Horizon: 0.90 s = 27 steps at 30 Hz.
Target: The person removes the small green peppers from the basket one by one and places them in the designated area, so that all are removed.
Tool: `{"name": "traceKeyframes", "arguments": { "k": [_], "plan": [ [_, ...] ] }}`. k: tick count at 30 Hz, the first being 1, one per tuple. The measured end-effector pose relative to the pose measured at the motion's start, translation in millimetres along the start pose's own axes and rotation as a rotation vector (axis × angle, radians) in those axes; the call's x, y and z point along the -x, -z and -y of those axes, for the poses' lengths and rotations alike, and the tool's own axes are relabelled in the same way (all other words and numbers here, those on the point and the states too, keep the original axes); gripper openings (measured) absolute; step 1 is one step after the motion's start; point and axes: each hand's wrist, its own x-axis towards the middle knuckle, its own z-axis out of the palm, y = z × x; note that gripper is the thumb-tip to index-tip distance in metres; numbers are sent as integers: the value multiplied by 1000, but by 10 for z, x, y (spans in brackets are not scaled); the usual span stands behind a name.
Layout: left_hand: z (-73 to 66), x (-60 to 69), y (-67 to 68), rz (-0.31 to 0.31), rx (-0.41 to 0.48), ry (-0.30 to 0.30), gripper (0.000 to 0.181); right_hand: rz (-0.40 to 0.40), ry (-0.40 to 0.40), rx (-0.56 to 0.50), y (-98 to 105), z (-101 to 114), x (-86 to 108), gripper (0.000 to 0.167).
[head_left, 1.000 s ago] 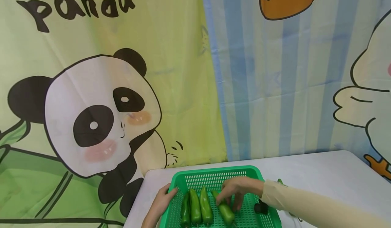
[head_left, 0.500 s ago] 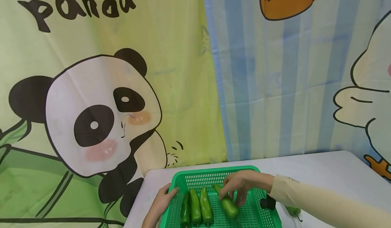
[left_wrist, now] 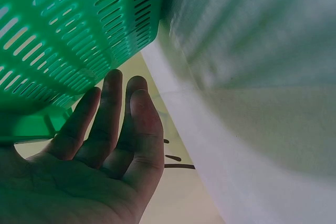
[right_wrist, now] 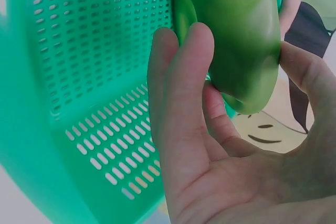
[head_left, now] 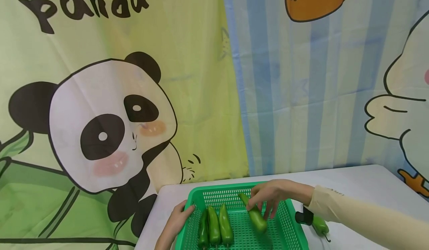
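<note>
Right hand arched downward; pinches green pepper

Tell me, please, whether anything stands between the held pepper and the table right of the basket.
Yes: the basket's right wall lies between the held pepper and the table; whether the right hand holds it above the rim is unclear.

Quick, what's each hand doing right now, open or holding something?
Left hand: holding the green basket by its rim.
Right hand: holding a green pepper between thumb and fingers.

Head view faces forward; wrist views (close) share the basket.
</note>
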Motion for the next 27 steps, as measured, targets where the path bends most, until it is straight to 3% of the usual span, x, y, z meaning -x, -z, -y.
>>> {"name": "traceKeyframes", "arguments": {
  "k": [17,27],
  "plan": [
    [-21,-14,12,-4,1,13,47,-141,6,-1,221,-181,268,35],
    [-7,-9,7,0,3,16,52,-154,24,-52,339,-296,430,36]
  ]
}}
